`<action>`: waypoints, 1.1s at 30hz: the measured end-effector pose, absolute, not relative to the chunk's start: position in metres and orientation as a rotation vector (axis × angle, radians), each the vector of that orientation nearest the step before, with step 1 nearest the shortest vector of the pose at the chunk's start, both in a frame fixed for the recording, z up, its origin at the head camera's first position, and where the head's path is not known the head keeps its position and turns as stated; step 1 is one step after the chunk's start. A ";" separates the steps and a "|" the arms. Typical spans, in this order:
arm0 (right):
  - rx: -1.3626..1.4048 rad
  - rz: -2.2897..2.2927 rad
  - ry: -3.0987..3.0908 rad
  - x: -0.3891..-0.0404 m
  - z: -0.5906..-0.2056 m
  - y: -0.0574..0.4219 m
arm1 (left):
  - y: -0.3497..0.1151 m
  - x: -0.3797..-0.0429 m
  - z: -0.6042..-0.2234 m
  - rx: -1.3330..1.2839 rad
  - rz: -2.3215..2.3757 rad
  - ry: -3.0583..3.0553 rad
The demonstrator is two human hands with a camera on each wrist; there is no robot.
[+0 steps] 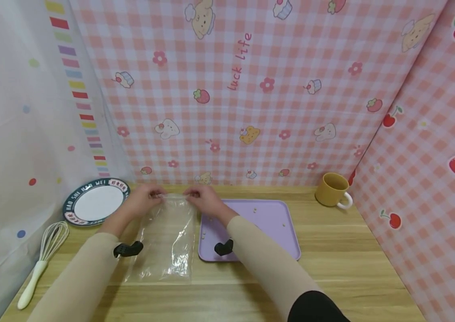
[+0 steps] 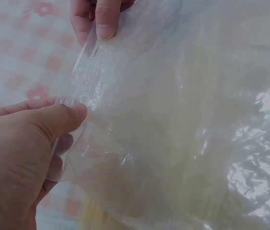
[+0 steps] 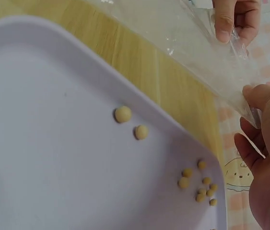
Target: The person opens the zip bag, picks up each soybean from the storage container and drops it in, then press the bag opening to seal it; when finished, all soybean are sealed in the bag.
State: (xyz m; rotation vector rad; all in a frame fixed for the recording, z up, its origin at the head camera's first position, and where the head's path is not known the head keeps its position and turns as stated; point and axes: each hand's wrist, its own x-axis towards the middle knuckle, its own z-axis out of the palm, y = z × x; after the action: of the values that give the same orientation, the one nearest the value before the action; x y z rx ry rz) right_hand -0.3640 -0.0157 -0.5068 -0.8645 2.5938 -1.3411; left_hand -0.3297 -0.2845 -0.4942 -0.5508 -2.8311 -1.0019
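Note:
A clear plastic zip bag hangs between both hands, its zip edge uppermost and its lower end near the tabletop. At the left end of that edge, my left hand pinches the film between thumb and fingers; the thumb lies along the zip strip in the left wrist view. My right hand pinches the other end, above the back left corner of a lilac tray. Several small round tan beans lie in the tray, most of them bunched in one corner in the right wrist view. I see nothing inside the bag.
At the left are a white plate with a dark patterned rim and a cream-handled whisk. A yellow mug with a white handle stands at the back right. Checked pink cloth hangs behind the wooden table.

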 end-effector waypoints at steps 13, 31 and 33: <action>-0.904 -1.604 2.515 -0.337 -0.479 -0.007 | -0.282 -0.298 -0.451 -0.564 -0.998 -2.741; -1.229 -1.790 2.397 -0.292 -0.435 0.011 | -0.272 -0.244 -0.403 -0.631 -1.043 -2.510; -1.228 -1.817 2.387 -0.288 -0.429 0.014 | -0.270 -0.239 -0.397 -0.645 -1.041 -2.484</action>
State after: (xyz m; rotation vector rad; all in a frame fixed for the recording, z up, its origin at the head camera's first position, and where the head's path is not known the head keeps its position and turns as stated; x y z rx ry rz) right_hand -0.2876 0.0137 -0.4292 -1.2285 2.3875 -1.8174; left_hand -0.2386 -0.2698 -0.3970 -0.6451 -2.4842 -1.0414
